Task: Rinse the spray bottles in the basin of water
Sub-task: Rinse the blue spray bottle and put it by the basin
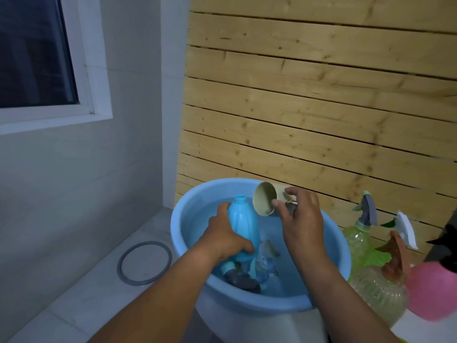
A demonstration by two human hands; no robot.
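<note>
A: Item one, the basin point(329, 246)?
B: Light blue, round, holding water, set on a pale stand before a wooden slat wall point(321, 95).

A: Left hand point(225, 240)?
B: Wrapped around a blue bottle point(243, 224), cap off, neck pointing up and away, held tilted over the water.

A: Right hand point(300, 219)?
B: Closed on a beige cup point(265, 201), tipped on its side, mouth facing the bottle's neck, just beside it.

A: Anything in the water?
B: A clear bottle point(265, 264) lying submerged, and a grey spray head point(243, 282) near the front rim.

A: Right of the basin?
B: A green spray bottle point(358, 241) with grey trigger, a clear one with brown trigger point(382, 290), a pink one point(432, 290), standing close together.

A: Floor?
B: A grey ring point(144, 263) on pale tiles, left of the basin, below a window point(37, 53).
</note>
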